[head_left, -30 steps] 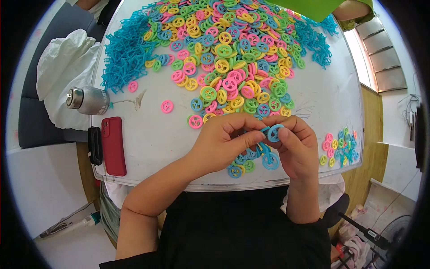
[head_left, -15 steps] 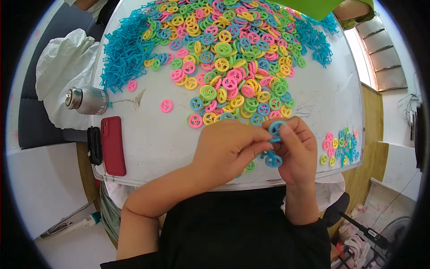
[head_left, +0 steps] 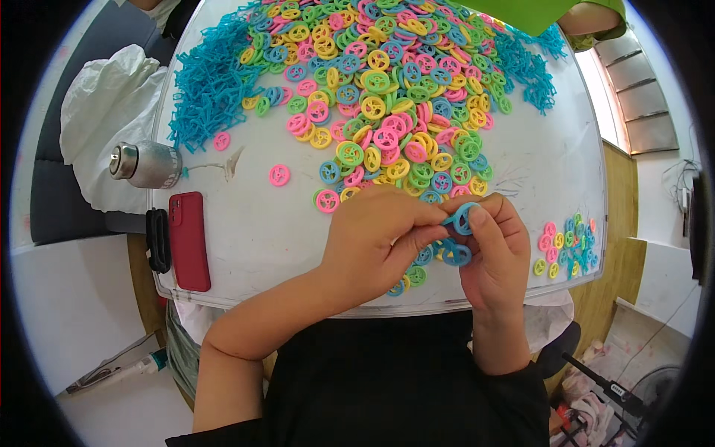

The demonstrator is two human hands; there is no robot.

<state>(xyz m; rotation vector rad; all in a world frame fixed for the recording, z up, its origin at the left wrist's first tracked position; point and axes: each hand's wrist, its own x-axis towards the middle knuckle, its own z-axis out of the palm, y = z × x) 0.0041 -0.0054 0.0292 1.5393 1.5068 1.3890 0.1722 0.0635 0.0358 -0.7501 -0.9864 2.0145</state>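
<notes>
Both of my hands meet over the near part of the table, just this side of the wheel pile. My right hand [head_left: 497, 257] is closed, pinching a small blue spoked plastic wheel [head_left: 462, 220] between thumb and fingers. Thumb and forefinger of my left hand [head_left: 372, 237] are pressed together on a thin blue plastic part [head_left: 447, 221] that meets this wheel; most of that part is hidden. Just below, another blue wheel [head_left: 457, 255] hangs beside my right fingers, seemingly joined to the same piece. Some loose wheels, one of them green [head_left: 416, 276], lie under my left hand.
A large pile of pink, yellow, green and blue wheels [head_left: 387, 138] spreads toward the far side. Blue plastic frames [head_left: 212, 86] are heaped at left and far right. A red phone [head_left: 190, 242], a metal flask [head_left: 149, 165] and a small group of parts [head_left: 570, 242] lie nearer the sides.
My fingers have shifted slightly and the upper blue wheel has turned in my right hand. The lower wheel has swung a little upward. Both hands stay in nearly the same place.
</notes>
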